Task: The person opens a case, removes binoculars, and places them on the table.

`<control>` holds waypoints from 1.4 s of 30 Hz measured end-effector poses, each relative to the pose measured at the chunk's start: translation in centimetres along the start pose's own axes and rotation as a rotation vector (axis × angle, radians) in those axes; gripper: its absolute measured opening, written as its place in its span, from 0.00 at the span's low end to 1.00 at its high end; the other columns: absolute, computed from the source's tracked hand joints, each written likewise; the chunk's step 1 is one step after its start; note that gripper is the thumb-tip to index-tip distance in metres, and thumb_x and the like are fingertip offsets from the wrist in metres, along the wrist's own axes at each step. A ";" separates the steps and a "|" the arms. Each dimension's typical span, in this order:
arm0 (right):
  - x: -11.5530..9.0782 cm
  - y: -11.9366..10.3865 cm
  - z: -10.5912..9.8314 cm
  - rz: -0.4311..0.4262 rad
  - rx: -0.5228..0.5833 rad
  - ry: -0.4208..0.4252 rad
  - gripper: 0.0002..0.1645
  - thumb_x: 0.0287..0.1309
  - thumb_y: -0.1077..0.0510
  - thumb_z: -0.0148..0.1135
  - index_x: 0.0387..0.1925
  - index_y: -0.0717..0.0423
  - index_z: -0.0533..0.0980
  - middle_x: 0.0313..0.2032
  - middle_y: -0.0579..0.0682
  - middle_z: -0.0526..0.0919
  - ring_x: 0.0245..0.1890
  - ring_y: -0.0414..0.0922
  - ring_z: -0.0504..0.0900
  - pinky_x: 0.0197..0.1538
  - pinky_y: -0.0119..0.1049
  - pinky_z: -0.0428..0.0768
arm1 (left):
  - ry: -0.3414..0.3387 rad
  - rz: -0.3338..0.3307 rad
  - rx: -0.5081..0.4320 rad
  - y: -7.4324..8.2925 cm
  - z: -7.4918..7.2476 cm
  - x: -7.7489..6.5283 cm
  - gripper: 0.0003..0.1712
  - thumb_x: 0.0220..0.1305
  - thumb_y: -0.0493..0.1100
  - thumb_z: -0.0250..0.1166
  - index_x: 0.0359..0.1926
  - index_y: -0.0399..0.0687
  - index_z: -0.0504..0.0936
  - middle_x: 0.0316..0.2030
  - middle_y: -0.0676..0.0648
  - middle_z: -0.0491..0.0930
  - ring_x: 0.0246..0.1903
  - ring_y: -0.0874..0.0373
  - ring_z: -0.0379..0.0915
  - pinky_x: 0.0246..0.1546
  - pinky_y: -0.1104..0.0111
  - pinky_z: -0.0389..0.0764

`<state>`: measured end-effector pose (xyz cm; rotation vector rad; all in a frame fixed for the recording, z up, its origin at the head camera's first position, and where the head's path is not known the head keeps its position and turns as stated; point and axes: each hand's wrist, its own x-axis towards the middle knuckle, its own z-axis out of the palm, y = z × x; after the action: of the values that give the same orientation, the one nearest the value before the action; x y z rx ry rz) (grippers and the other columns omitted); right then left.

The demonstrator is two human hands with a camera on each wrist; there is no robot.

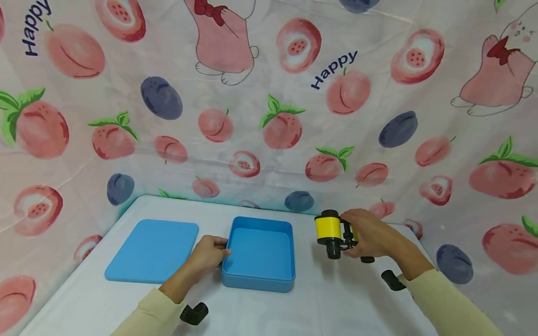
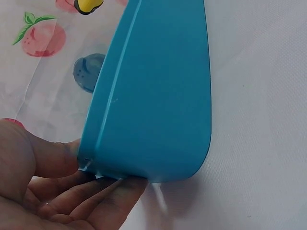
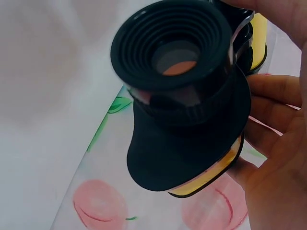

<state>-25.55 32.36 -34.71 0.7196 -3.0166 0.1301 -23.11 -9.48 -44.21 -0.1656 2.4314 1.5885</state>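
Note:
A pair of yellow and black binoculars [image 1: 328, 228] is held up over the right part of the table by my right hand [image 1: 371, 233]. In the right wrist view, a black eyepiece [image 3: 172, 48] faces the camera, and the fingers curl around the body of the binoculars. My left hand [image 1: 208, 254] grips the left side of an open blue box [image 1: 258, 283], thumb at the rim. The left wrist view shows the fingers [image 2: 112, 203] against the outer wall of the box [image 2: 153, 96]. Inside, the box holds nothing. Left of it, a flat blue lid [image 1: 153, 249] lies on the table.
The white table [image 1: 319, 308] carries the box and lid. Behind it and at both sides hangs a fruit-printed cloth [image 1: 248, 112], meeting the table's back edge. Black devices [image 1: 194, 313] sit at both wrists by the pale sleeves.

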 end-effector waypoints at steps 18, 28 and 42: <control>0.1 0.5 -0.7 0.020 0.000 -0.003 0.52 0.40 0.44 0.86 0.65 0.63 0.75 0.64 0.61 0.80 0.64 0.61 0.75 0.66 0.62 0.79 | 0.013 0.041 0.002 1.6 0.0 0.6 0.26 0.76 0.35 0.60 0.69 0.26 0.71 0.62 0.28 0.80 0.59 0.37 0.82 0.54 0.49 0.87; -0.3 0.8 0.1 0.009 0.012 0.013 0.51 0.38 0.45 0.87 0.63 0.61 0.76 0.63 0.59 0.81 0.62 0.59 0.76 0.65 0.61 0.80 | 0.009 0.034 0.005 1.9 0.3 0.2 0.26 0.76 0.35 0.59 0.69 0.25 0.71 0.62 0.27 0.79 0.59 0.36 0.81 0.55 0.47 0.86; -0.5 0.1 3.5 0.024 0.057 -0.025 0.52 0.36 0.44 0.88 0.63 0.62 0.77 0.62 0.57 0.82 0.63 0.57 0.76 0.68 0.60 0.78 | -0.013 -0.014 0.020 -0.2 0.3 0.1 0.26 0.73 0.33 0.61 0.67 0.22 0.72 0.58 0.28 0.82 0.55 0.39 0.84 0.49 0.51 0.90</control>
<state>-25.21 32.33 -38.23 0.6952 -3.0575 0.2104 -23.09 -9.23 -44.51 -0.1678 2.4309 1.5538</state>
